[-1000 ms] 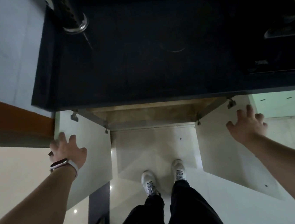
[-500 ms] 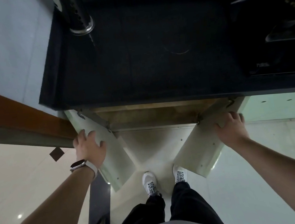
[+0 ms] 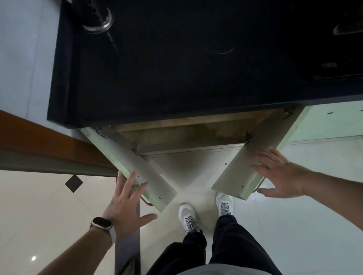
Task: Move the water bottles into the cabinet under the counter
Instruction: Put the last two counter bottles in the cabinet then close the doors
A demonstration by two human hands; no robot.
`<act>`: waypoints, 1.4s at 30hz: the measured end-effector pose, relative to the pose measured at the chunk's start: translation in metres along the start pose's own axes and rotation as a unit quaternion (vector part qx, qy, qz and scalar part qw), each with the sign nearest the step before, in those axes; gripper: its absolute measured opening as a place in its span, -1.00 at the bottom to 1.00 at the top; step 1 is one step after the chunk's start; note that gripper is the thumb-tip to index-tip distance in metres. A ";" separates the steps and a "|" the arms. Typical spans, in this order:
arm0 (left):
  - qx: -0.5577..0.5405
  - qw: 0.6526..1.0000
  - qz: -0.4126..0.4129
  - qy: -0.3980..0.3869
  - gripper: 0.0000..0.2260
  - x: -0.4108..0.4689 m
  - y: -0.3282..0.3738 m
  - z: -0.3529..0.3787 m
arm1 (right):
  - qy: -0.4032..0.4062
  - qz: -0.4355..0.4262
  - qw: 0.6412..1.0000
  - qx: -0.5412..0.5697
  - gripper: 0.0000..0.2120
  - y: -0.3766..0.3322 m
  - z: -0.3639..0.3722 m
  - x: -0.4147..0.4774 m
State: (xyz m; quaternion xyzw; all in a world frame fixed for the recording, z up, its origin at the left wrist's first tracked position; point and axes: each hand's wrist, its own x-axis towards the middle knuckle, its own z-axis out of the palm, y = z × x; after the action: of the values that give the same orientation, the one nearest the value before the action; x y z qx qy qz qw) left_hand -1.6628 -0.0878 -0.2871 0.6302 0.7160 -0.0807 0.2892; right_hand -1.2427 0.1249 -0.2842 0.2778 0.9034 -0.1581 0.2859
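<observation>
Cabinet [image 3: 189,134] under the worktop [image 3: 189,57], partly open — left hand [image 3: 124,202] and right hand [image 3: 280,176] lay flat, fingers straight, against left door [image 3: 134,165] and right door [image 3: 246,159]; water bottles were out of view — probably smooth, heavy if full, best gripped round the middle.

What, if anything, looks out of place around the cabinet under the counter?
Nothing looks spilled or broken. The cabinet interior looks brown-stained, and a faint ring mark shows on the dark counter.
</observation>
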 end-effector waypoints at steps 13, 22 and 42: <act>0.115 0.982 0.067 0.133 -0.35 0.051 0.031 -0.011 | 0.162 0.034 0.986 -0.004 -0.27 -0.019 -0.011 0.042; 0.176 0.950 0.129 0.224 -0.13 0.119 0.063 -0.038 | 0.270 0.051 0.959 -0.064 -0.23 -0.031 -0.053 0.091; 0.159 0.955 0.073 0.239 -0.34 0.226 0.098 -0.101 | 0.320 0.084 0.942 -0.061 -0.34 -0.008 -0.113 0.174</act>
State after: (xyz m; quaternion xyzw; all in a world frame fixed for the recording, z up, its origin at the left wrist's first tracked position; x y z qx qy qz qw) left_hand -1.6097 0.1736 -0.2964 0.7199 0.6938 -0.0193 0.0111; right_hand -1.4151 0.2404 -0.2997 0.3707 0.9285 0.0188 0.0107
